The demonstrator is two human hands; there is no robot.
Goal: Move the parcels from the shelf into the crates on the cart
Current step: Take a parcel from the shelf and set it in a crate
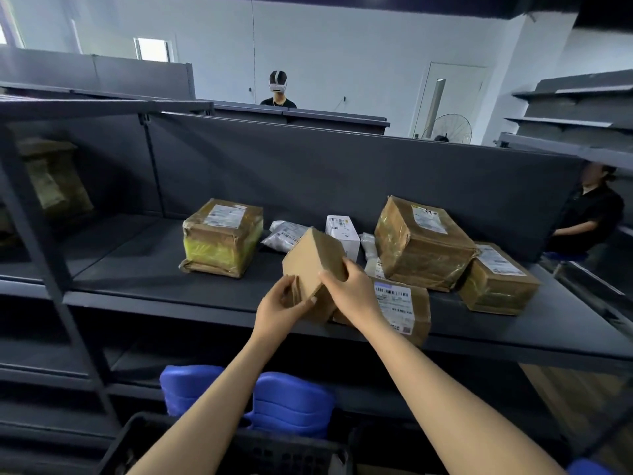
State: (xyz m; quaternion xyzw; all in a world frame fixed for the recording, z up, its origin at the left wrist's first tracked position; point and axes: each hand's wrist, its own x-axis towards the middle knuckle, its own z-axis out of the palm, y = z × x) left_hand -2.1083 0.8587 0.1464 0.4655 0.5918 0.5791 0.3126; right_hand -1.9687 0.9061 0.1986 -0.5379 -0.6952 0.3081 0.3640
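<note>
A plain brown cardboard parcel (310,260) is tilted above the front of the dark shelf (144,269), held by both hands. My left hand (279,310) grips its lower left corner and my right hand (351,289) clasps its right side. Under my right wrist lies a labelled brown parcel (402,306). Further parcels rest on the shelf: a yellow-taped one (222,236) at left, a large taped one (421,243) and another (498,279) at right, a small white box (342,233) and a grey mailer bag (286,234) behind. A black crate (137,440) shows at the bottom edge.
Blue stacked items (291,402) sit on the lower shelf behind the crate. A shelf upright (37,241) stands at left. One person with a headset (278,89) stands beyond the shelving, another in black (589,214) at the right end. A fan (448,128) is in the background.
</note>
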